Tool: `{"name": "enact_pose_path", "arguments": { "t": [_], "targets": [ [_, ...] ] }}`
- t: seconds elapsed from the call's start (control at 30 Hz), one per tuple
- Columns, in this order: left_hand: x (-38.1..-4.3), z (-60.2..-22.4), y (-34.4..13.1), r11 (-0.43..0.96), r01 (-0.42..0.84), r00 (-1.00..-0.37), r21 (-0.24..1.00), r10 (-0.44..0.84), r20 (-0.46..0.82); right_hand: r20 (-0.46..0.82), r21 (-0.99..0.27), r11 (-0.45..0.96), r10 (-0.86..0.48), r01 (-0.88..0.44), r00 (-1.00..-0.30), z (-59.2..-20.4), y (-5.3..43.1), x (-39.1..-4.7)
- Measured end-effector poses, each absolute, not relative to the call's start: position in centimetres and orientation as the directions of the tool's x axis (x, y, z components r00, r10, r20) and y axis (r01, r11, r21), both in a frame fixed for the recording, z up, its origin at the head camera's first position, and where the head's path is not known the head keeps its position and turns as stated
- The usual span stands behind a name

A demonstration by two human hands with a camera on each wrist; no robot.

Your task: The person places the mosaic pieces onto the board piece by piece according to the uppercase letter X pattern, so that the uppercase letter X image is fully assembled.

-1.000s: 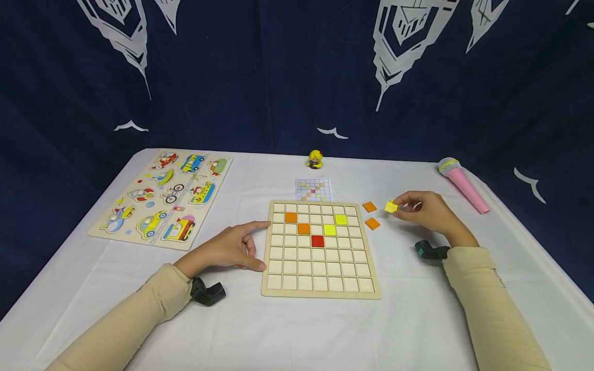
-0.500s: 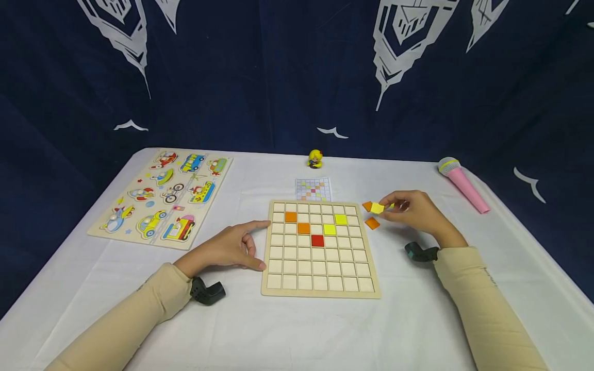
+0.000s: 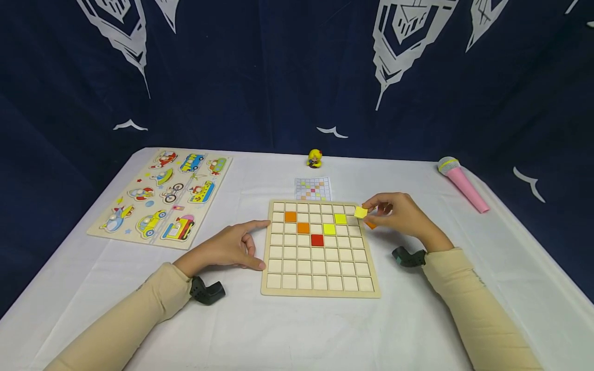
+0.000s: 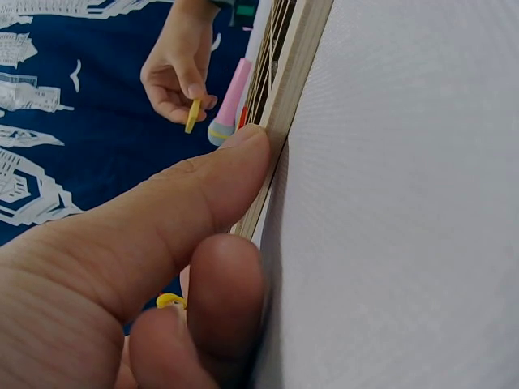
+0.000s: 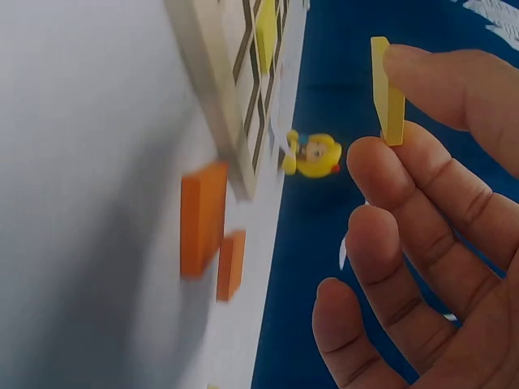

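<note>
My right hand (image 3: pixel 401 214) pinches a yellow square tile (image 3: pixel 360 212) between thumb and fingertips, raised over the upper right corner of the wooden grid board (image 3: pixel 320 294). In the right wrist view the same yellow tile (image 5: pixel 389 93) is held edge-on. Thumb and index finger of my left hand (image 3: pixel 227 247) are spread apart and touch the board's left edge. Set in the grid are two orange tiles (image 3: pixel 303 228), a red tile (image 3: pixel 317 240) and two yellow tiles (image 3: pixel 329 229). Loose orange tiles (image 5: pixel 203 220) lie beside the board, partly hidden by my right hand in the head view.
Behind the board lies a printed pattern card (image 3: pixel 313 189), with a small yellow-haired figurine (image 3: pixel 314 158) farther back. A vehicle puzzle board (image 3: pixel 160 198) occupies the left of the white table (image 3: pixel 223 335). A pink toy microphone (image 3: pixel 464 184) lies at the right.
My right hand has moved left with the yellow tile, from the right of the loose orange tiles to the board's upper right corner. My left hand stays at the left edge.
</note>
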State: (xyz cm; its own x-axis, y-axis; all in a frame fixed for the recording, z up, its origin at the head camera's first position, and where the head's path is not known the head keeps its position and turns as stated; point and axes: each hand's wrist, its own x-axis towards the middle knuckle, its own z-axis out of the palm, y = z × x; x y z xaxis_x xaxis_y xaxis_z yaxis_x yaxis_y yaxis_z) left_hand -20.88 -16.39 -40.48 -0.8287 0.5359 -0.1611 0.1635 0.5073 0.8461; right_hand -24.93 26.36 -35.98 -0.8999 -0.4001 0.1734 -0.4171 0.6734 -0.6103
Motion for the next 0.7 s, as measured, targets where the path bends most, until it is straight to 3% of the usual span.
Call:
{"name": "enact_pose_path", "arguments": {
  "t": [0.43,0.7],
  "targets": [
    [-20.9,-40.5,-16.4,0.509,0.158,-0.829,0.846,0.534,-0.166,0.14,-0.657,0.616,-0.467,-0.435,-0.873,-36.2,24.1,-24.2],
    [-20.9,-40.6,-16.4,0.503,0.153,-0.829,0.851,0.534,-0.166,0.127,-0.752,0.521,-0.485,-0.403,-0.865,-36.5,22.9,-23.8]
  ]
}}
